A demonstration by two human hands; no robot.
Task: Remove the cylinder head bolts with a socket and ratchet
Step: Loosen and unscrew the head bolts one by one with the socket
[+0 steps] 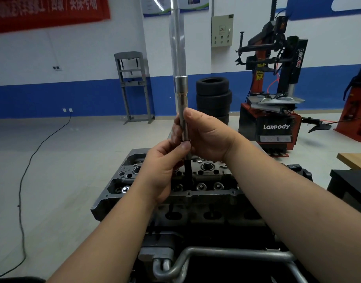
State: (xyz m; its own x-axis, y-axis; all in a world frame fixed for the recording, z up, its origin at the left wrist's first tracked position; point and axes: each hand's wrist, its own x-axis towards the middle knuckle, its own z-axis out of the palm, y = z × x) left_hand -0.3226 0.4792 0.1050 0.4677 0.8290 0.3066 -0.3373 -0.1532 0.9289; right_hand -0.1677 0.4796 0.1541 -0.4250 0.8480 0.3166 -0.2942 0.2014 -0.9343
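Note:
A long silver socket (181,94) stands upright on a bright ratchet extension bar (177,37) that runs up out of the frame. My right hand (206,135) grips the socket's lower half. My left hand (165,166) pinches a black cylinder head bolt (188,170) just below the socket's mouth. The bolt hangs down toward the grey cylinder head (208,174), which lies below both hands with its bolt holes and valve pockets showing. The ratchet's handle is out of view.
A stack of black tyres (214,94) and a red-black tyre changer (275,111) stand behind the engine. A grey press frame (132,86) stands by the blue-white wall. A black cable (22,180) snakes over the floor at left. Metal pipes (216,254) run along the near edge.

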